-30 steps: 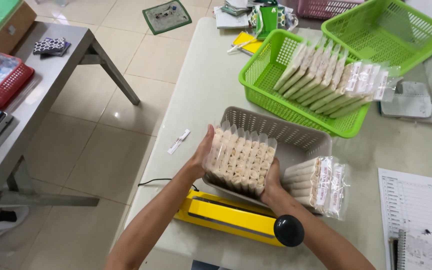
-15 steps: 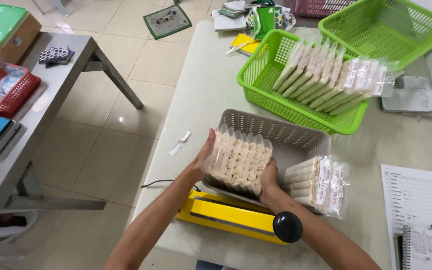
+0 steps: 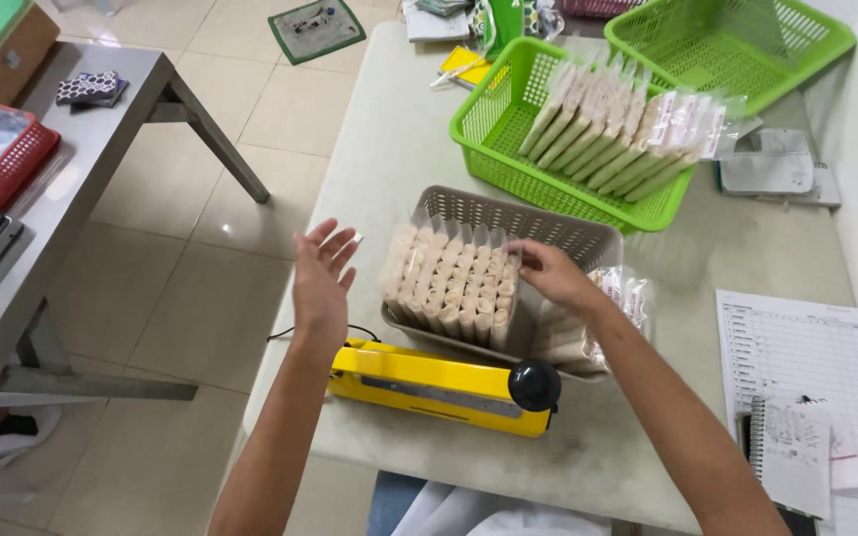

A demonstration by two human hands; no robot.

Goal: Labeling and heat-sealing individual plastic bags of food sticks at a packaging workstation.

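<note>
Two bare forearms are seen rising from the bottom edge, with no sleeves, watch or bracelet shown. The left hand (image 3: 322,286) and right hand (image 3: 552,276) are ungloved, no rings being made out. A bit of white cloth is glimpsed low between the arms.

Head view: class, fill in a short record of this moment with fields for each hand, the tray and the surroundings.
left hand: open, lifted beside the packets, touching nothing
right hand: resting on the row of clear packets
grey tray: holds the packets upright
yellow sealer: in front of tray
green basket: behind tray, filled with packets
</note>
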